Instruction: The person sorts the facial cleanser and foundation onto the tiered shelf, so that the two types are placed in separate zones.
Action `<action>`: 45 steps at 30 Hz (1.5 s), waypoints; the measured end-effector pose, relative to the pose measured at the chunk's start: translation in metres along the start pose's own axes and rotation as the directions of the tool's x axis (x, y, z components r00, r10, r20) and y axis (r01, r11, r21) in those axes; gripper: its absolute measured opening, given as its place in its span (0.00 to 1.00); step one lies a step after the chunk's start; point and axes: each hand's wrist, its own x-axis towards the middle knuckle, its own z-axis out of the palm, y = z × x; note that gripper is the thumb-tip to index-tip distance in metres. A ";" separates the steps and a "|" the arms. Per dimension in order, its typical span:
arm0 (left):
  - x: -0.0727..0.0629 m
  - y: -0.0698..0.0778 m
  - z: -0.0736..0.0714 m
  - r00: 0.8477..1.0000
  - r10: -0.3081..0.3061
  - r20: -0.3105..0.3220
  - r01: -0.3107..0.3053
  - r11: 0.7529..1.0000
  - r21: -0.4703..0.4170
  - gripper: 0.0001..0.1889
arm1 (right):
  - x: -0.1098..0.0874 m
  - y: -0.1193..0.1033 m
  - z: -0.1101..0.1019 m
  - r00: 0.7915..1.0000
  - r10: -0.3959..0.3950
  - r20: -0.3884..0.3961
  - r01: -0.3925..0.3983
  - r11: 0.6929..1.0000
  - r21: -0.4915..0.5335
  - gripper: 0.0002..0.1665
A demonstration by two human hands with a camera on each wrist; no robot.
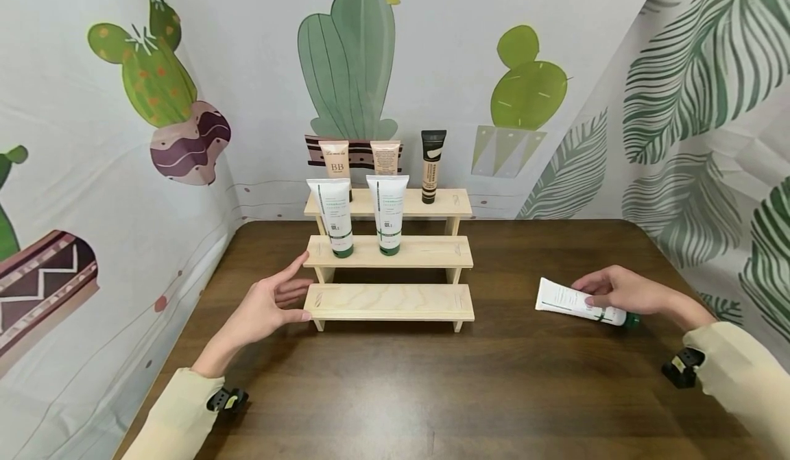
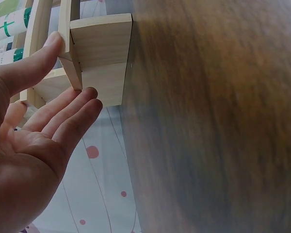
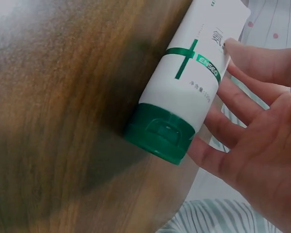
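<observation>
A three-step wooden display rack point(image 1: 389, 302) stands at the middle of the table. My left hand point(image 1: 271, 306) is at its left end, fingers fairly straight, thumb tip at the lowest step and index fingertip by the middle step. In the left wrist view the thumb point(image 2: 39, 60) lies along the wood edge. My right hand point(image 1: 623, 292) holds a white squeeze tube point(image 1: 564, 299) between thumb and fingers at the right of the table. The tube lies nearly level, its green cap point(image 3: 160, 131) pointing right in the head view.
Two white tubes point(image 1: 336, 213) with green caps stand on the middle step. Behind them on the top step are two pink BB cream tubes point(image 1: 385, 157) and a black-capped beige tube point(image 1: 430, 172). A cactus-print cloth point(image 1: 432, 49) hangs behind the brown table point(image 1: 382, 391).
</observation>
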 end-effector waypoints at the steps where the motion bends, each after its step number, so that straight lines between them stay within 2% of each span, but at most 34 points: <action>1: 0.000 0.000 0.000 1.000 0.000 0.000 0.000 1.000 0.000 0.59 | 0.000 0.000 0.000 1.000 -0.002 0.008 0.002 1.000 0.011 0.22; 4: 0.000 0.000 0.000 1.000 0.001 -0.001 -0.001 1.000 -0.003 0.59 | 0.001 0.001 0.000 0.999 -0.005 0.038 0.004 1.000 0.026 0.21; 14: 0.000 -0.001 0.001 1.000 0.003 -0.002 -0.003 1.000 -0.003 0.59 | 0.004 -0.004 -0.001 0.997 0.000 0.078 0.006 0.998 -0.067 0.20; 22: 0.001 -0.001 0.000 1.000 0.016 -0.002 -0.016 1.000 0.005 0.59 | 0.004 -0.008 -0.002 0.994 0.017 0.113 -0.012 0.999 -0.037 0.22; 26: 0.001 -0.001 0.000 1.000 0.017 0.001 -0.017 1.000 0.006 0.59 | 0.004 -0.008 -0.001 0.993 0.008 0.115 -0.001 0.998 -0.058 0.21; 31: 0.001 -0.002 0.000 1.000 0.011 0.003 -0.011 1.000 0.013 0.59 | 0.005 -0.012 0.004 0.997 -0.008 0.077 0.016 0.995 -0.098 0.20; 34: 0.001 -0.003 0.001 1.000 0.006 0.005 -0.006 1.000 0.012 0.59 | 0.005 -0.017 0.008 0.998 -0.027 0.049 0.031 0.996 -0.078 0.21; 39: 0.000 -0.004 0.000 1.000 0.015 0.002 -0.015 1.000 0.011 0.59 | 0.006 -0.027 0.015 0.998 -0.033 -0.054 0.032 0.999 -0.034 0.23; 45: 0.000 -0.003 0.000 1.000 0.018 -0.002 -0.018 1.000 0.012 0.59 | 0.009 -0.037 0.021 0.983 -0.032 -0.183 0.027 0.999 -0.031 0.23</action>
